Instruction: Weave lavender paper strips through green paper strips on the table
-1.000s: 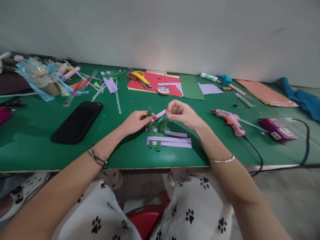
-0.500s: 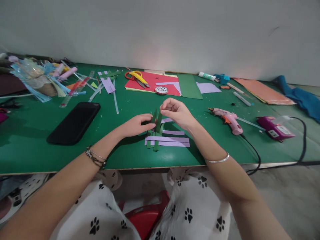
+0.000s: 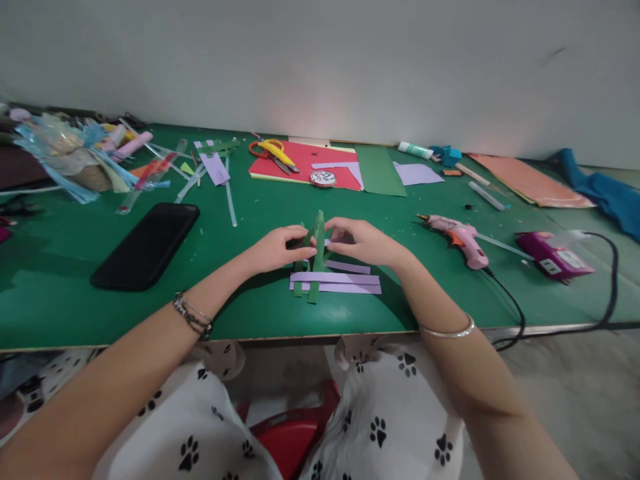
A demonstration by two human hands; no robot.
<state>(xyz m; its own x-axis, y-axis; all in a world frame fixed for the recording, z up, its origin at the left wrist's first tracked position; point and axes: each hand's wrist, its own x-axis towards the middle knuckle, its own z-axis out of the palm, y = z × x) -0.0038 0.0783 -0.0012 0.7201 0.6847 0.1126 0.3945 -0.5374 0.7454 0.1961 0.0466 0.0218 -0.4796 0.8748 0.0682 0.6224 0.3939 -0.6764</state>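
Note:
On the green table (image 3: 260, 313), near its front edge, lies a weave of lilac paper strips (image 3: 345, 283) crossed by green paper strips (image 3: 318, 241). Two green strips stand lifted up between my hands. My left hand (image 3: 277, 248) pinches the green strips from the left, fingers closed. My right hand (image 3: 361, 241) comes from the right, fingers curled and pinched on a lilac strip beside the raised green ones. The strip ends under my fingers are hidden.
A black phone (image 3: 146, 245) lies left. A pink glue gun (image 3: 457, 237) and a magenta device (image 3: 553, 257) with black cable sit right. At the back lie scissors (image 3: 273, 152) on red paper (image 3: 307, 167), a green sheet (image 3: 379, 171), loose strips (image 3: 215, 167) and a craft pile (image 3: 75, 157).
My right hand has come down and left toward the table, with the lilac strip lowered into the weave. The green strips now stand upright between both hands. My left hand barely moved.

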